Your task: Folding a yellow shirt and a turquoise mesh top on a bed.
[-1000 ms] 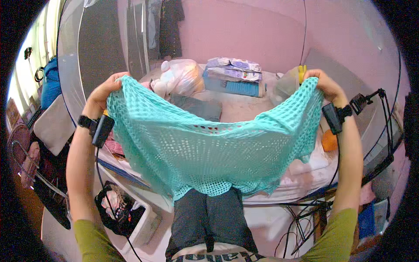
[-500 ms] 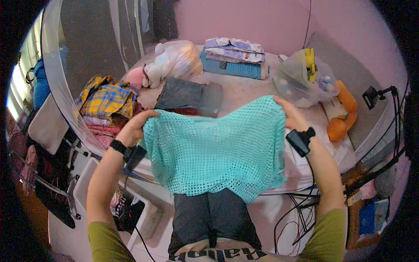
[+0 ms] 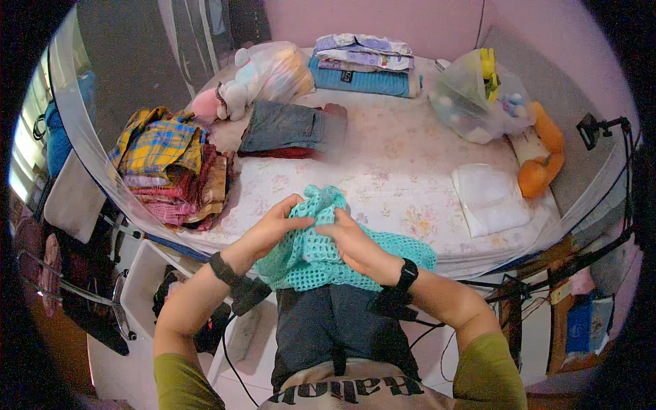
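Observation:
A turquoise mesh-knit cloth piece (image 3: 304, 263), perhaps a garment, is bunched up in front of me at the near edge of the bed, over my dark trousers. My left hand (image 3: 279, 225) grips its gathered upper part from the left, thumb and fingers closed on the mesh. Close beside it, my right hand (image 3: 352, 247) holds the same bunch from the right. The gathered top sticks up between both hands, and a loose flap spreads out under my right forearm. Some fingertips are hidden in the folds.
On the flowered bed sheet (image 3: 383, 181) lie a clothes pile with a plaid shirt (image 3: 160, 147), folded dark jeans (image 3: 283, 128), a folded white cloth (image 3: 488, 198), and stacked purple-and-blue textiles (image 3: 365, 65). Bagged plush toys (image 3: 471, 102) and an orange plush (image 3: 540, 174) sit right. A white bin (image 3: 140, 290) stands lower left.
The cloth was stretched wide between my raised hands. Now my hands have come together and lower, bunching it at the middle. The folded white cloth and more of the bed show.

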Tool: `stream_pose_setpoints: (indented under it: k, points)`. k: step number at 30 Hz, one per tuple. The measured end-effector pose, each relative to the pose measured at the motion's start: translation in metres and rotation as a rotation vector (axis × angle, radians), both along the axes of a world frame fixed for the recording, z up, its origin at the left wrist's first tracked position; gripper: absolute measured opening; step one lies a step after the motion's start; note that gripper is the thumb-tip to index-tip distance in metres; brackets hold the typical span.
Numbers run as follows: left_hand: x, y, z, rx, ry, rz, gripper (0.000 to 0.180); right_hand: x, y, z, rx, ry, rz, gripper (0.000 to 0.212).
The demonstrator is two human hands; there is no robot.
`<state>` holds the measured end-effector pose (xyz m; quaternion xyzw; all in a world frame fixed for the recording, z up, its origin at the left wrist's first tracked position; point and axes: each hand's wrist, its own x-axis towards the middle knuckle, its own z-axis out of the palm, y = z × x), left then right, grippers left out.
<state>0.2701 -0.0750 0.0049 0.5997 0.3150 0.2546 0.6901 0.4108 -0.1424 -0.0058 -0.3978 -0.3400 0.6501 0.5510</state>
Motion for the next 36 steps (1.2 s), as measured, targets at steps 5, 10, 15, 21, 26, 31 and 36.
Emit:
stream_pose_setpoints:
  k: [5,10,15,21,26,31,36]
  points:
    - [-0.005,-0.023,-0.006,0.126,-0.023,0.062,0.013,-0.010,-0.011,-0.022,0.107,-0.108,-0.004,0.047]
    - [-0.020,-0.036,-0.039,0.259,0.184,0.058,0.036,-0.026,-0.025,-0.055,0.201,-0.340,0.058,0.071]
    - [-0.031,-0.044,-0.052,0.326,0.432,0.156,0.069,-0.028,-0.036,-0.052,0.145,-0.396,0.385,0.074]
    - [-0.046,-0.050,-0.056,0.283,0.341,0.177,0.026,-0.012,-0.040,-0.052,0.357,-0.567,0.467,0.069]
    - [-0.047,-0.055,-0.055,0.413,0.148,0.124,0.028,0.019,-0.027,-0.045,0.449,-0.703,0.083,0.060]
    - [-0.044,-0.061,-0.046,0.400,0.107,-0.062,0.036,0.031,-0.009,-0.026,0.491,-0.919,0.082,0.065]
    - [-0.044,-0.064,-0.042,0.342,0.063,-0.074,0.039,0.050,0.008,-0.043,0.751,-1.316,0.052,0.029]
